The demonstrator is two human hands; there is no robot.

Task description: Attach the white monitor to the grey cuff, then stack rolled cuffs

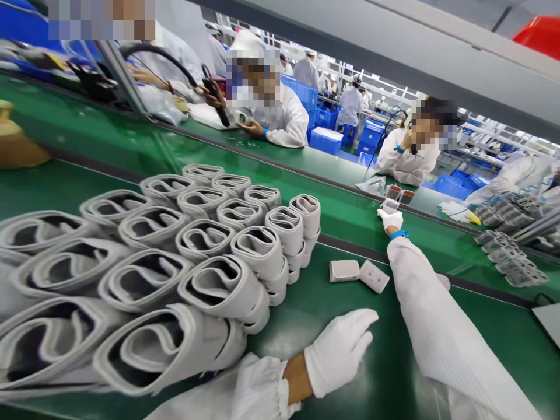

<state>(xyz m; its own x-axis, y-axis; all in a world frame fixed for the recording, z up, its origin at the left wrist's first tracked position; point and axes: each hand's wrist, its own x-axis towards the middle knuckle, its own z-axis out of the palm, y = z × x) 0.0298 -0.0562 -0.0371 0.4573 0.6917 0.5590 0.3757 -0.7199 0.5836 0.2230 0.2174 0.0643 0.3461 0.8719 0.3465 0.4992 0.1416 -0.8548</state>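
The white-gloved left hand [339,351] lies open, fingers pointing right, well behind the fingertips of the right hand [391,219], whose white sleeve [437,326] stretches forward, a blue band [399,234] at the wrist.

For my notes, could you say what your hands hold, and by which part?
Left hand holds nothing; right hand seems to pinch a small pale case by its near edge.

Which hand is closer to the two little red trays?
Right. The right hand is just in front of the two small red trays; the left hand is much farther away, beyond the two grey boxes.
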